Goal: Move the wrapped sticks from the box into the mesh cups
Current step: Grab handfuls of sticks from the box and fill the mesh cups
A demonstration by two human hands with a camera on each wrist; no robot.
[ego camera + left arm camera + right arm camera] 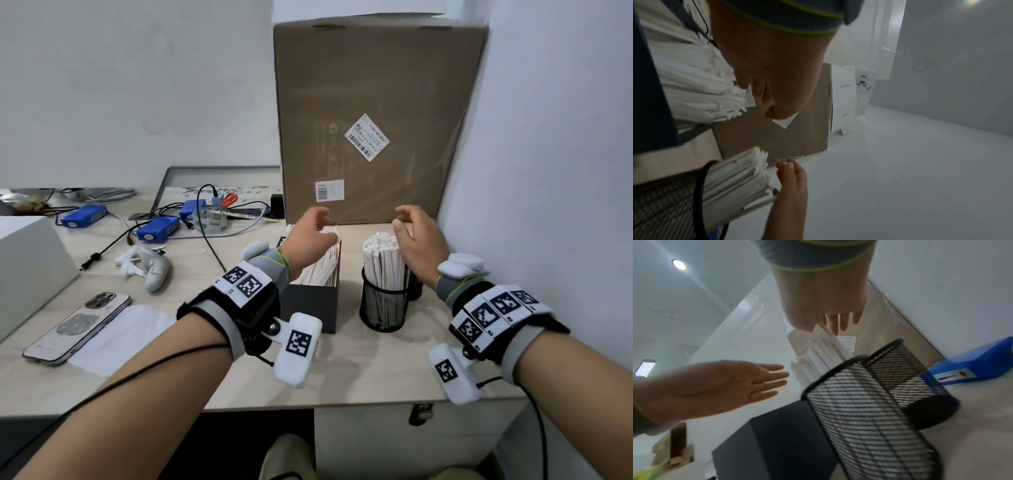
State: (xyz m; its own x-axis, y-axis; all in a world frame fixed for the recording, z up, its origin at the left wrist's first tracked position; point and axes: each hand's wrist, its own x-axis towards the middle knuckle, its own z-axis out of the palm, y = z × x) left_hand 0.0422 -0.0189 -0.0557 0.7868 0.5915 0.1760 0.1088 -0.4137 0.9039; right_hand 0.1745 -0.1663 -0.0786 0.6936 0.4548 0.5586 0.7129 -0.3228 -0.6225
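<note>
Hovering empty, fingers loose: left hand (310,233) over the box (313,305), right hand (419,245) over the mesh cup (383,305) rim.

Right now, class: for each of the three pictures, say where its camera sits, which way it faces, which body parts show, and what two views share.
Head: worn high, facing forward and down at the desk; both forearms, left hand, right hand.
Left wrist: looks along the left hand at the box of wrapped sticks.
Right wrist: looks along the right hand at the mesh cups.
Shared: each wrist view also shows the other hand.
</note>
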